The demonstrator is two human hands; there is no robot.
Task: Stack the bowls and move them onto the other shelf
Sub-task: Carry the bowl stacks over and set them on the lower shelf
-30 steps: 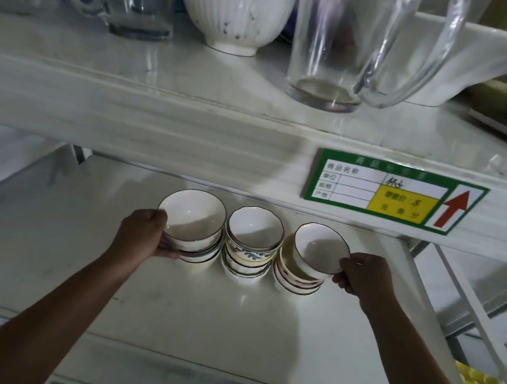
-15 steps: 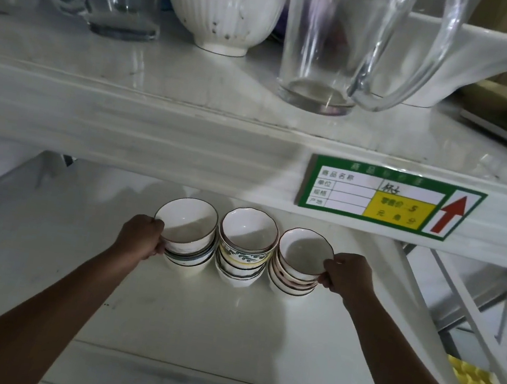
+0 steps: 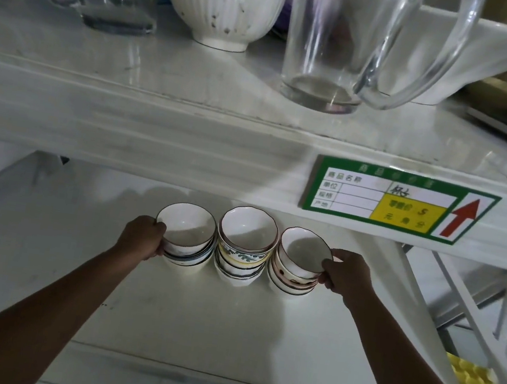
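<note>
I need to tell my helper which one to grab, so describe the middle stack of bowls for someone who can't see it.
Find the green price label on the upper shelf's edge, then look to the lower shelf below. Three bowl stacks stand in a row; the middle stack alone has no hand on it, and its top bowl carries a yellow band with green leaves.

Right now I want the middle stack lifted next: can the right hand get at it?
Probably not directly: the right hand grips the right stack, which stands between it and the middle stack. From above, the way looks free.
</note>
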